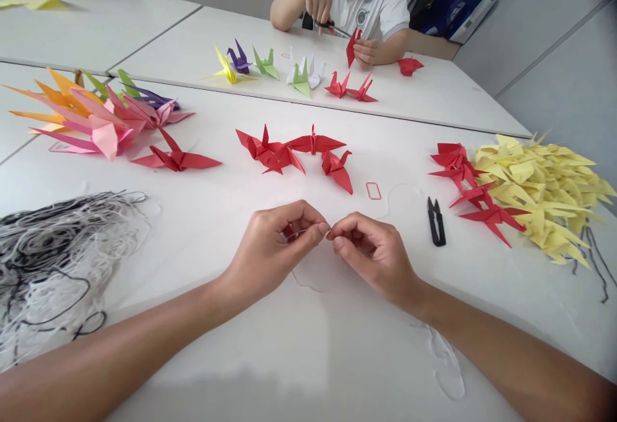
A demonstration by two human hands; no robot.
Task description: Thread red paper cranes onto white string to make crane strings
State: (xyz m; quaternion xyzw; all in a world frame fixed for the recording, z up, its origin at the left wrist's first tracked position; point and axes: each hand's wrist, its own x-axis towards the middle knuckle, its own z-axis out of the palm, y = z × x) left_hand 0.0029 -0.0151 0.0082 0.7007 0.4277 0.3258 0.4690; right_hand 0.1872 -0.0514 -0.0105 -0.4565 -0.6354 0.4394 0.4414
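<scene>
Above the white table, my left hand (284,242) and my right hand (373,252) meet fingertip to fingertip. Each pinches a thin white thread (308,286), whose loose end dangles below the left hand and whose other part trails off behind the right. Whether a knot or a needle sits between the fingertips is too small to tell. Just beyond my hands lie several red paper cranes (313,144). To the right of my right hand are black thread snips (436,223), blades pointing away from me.
Tangled black and white strings (58,268) cover the left side. Behind them are orange and pink cranes (106,133). A pile of yellow paper cranes (540,178) fills the right, beside red ones. Across the table a person (347,17) holds scissors (332,26) and a red crane.
</scene>
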